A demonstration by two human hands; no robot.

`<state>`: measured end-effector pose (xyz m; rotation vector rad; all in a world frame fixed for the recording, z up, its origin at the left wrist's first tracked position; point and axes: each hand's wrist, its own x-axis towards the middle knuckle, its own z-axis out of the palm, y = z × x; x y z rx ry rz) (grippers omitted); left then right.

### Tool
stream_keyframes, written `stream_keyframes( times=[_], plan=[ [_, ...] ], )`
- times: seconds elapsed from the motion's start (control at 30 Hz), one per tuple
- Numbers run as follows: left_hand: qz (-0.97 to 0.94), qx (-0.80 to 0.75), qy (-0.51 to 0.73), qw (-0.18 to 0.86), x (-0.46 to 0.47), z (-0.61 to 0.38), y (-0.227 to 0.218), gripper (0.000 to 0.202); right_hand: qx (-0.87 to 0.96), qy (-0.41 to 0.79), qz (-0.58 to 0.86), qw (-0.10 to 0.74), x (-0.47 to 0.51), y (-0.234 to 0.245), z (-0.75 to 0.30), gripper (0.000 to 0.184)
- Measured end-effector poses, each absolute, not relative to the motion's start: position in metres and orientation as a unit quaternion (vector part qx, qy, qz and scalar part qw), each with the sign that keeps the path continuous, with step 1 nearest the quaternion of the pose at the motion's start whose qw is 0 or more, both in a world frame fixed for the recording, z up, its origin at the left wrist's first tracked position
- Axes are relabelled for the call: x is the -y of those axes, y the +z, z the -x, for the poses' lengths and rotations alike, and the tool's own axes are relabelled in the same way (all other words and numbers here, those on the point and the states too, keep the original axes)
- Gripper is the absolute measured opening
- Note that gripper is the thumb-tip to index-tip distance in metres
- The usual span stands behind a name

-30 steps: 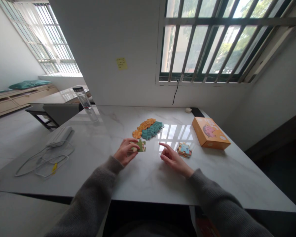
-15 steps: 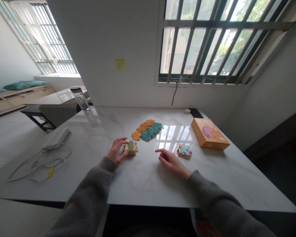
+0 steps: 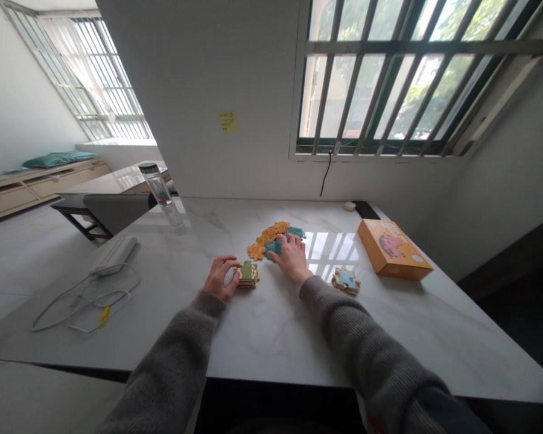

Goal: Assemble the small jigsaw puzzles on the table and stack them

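Observation:
My left hand (image 3: 220, 278) curls against the left side of a small stack of jigsaw pieces (image 3: 248, 276), its fingertips touching the stack, with a green piece on top. My right hand (image 3: 290, 258) reaches forward, fingers spread, and rests on a group of teal puzzle pieces (image 3: 277, 246). Partly hidden under those fingers, the teal group adjoins a band of orange puzzle pieces (image 3: 265, 238). To the right of my right hand lies a second small pile of puzzle pieces (image 3: 346, 281), mostly blue on top.
An orange puzzle box (image 3: 391, 249) lies at the right of the white marble table (image 3: 271, 337). A clear glass bottle (image 3: 158, 194) stands at the far left corner. A white power bank (image 3: 116, 255) with a loose cable (image 3: 85, 304) lies on the left.
My right hand has moved forward and left, from beside the table's middle onto the teal pieces. My left hand stays by the stack, and the view has shifted slightly.

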<state>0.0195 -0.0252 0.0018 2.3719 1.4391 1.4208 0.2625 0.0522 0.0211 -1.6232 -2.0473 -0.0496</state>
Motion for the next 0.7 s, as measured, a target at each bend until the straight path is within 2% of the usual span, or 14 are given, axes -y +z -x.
stream_keyframes(
  times=[0.17,0.37,0.6,0.7],
  plan=[
    [-0.759,-0.469,0.452,0.012,0.026,-0.020,0.002,0.016,0.744,0.033,0.637,0.200,-0.068,0.030,-0.265,0.073],
    [-0.756,-0.466,0.460,0.003,0.029,-0.020,0.005,0.016,0.764,0.074,0.610,0.198,-0.061,0.038,-0.290,0.054],
    [-0.759,-0.423,0.495,0.003,0.045,-0.039,0.025,0.014,0.776,0.171,0.544,0.270,-0.015,0.031,-0.315,0.047],
    [-0.779,-0.391,0.490,0.038,0.067,-0.071,0.037,0.014,0.786,0.227,0.496,0.292,0.005,0.029,-0.327,0.046]
  ],
)
